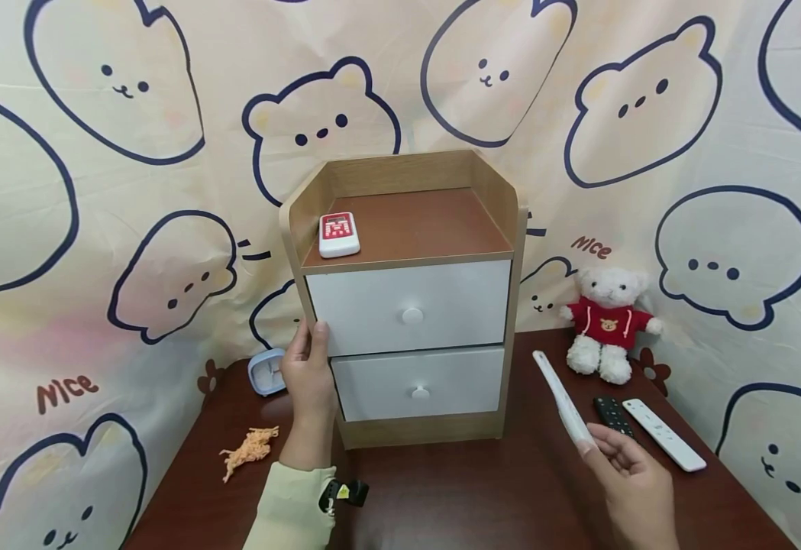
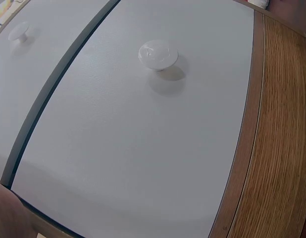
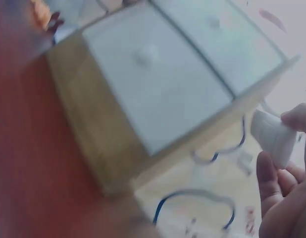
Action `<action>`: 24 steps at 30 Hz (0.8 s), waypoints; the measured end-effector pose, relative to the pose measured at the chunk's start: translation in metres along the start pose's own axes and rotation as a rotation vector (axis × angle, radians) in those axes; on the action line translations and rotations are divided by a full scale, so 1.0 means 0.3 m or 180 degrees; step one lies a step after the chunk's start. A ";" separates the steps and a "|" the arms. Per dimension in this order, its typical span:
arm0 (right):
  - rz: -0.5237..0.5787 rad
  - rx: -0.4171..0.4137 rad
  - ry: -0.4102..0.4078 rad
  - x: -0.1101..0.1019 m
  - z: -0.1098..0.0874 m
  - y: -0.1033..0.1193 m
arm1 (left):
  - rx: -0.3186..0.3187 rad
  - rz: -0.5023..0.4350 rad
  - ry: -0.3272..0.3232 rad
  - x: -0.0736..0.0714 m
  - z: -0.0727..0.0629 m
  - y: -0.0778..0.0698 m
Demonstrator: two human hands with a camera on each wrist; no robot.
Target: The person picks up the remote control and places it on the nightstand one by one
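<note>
A small wood-framed drawer cabinet (image 1: 424,430) stands on the table, with its white upper drawer (image 1: 366,313) and lower drawer (image 1: 379,393) closed. My left hand (image 1: 307,389) rests against the cabinet's left front edge, thumb toward the front; only a bit of it shows in the left wrist view's lower corner. Away from the cabinet on the right, my right hand (image 1: 630,477) pinches a long, slim white object (image 1: 560,397) by its near end. In the blurred right wrist view this white object (image 3: 274,136) sits between thumb and fingers; its exact kind is unclear.
A red-and-white device (image 1: 337,235) lies on the cabinet top. At left are a light blue container (image 1: 266,373) and an orange tangled item (image 1: 250,452). At right are a white teddy bear (image 1: 608,325), a black remote (image 1: 613,415) and a white remote (image 1: 664,435).
</note>
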State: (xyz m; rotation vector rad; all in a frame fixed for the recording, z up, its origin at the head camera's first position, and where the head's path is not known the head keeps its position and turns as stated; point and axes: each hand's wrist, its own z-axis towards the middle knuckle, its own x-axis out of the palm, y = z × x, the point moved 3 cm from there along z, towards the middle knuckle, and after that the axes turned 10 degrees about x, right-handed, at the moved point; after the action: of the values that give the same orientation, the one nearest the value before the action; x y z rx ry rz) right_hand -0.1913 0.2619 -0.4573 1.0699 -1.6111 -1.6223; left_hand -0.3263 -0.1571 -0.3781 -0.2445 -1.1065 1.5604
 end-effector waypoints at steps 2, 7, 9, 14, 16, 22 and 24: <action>0.0407 -0.0253 0.0089 0.019 -0.024 0.052 | -0.0001 -0.0007 -0.0016 -0.003 0.000 -0.003; 0.0659 -0.1046 0.0125 0.097 -0.095 0.232 | -0.0037 -0.0001 -0.0049 -0.010 -0.002 -0.001; 0.0482 -0.1384 0.0049 0.135 -0.117 0.308 | -0.0058 0.0018 -0.0046 -0.011 -0.005 0.003; 0.0000 -0.2322 -0.0225 0.238 -0.149 0.475 | -0.0009 -0.0011 -0.0007 -0.007 -0.006 0.006; -0.0136 -0.2618 -0.0293 0.280 -0.154 0.539 | 0.0022 -0.0043 0.0001 -0.006 -0.004 0.005; -0.0459 -0.3158 -0.0314 0.410 -0.146 0.736 | 0.0008 -0.0018 0.0015 -0.002 0.000 -0.006; -0.0529 -0.3219 -0.0279 0.454 -0.135 0.796 | 0.0001 0.0003 0.0015 -0.001 0.001 -0.009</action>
State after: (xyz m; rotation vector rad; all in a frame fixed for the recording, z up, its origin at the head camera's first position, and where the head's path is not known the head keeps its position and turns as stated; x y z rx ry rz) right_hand -0.2514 0.1060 -0.2351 0.5788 -0.5447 -2.2113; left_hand -0.3246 -0.1578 -0.3761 -0.2485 -1.1026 1.5601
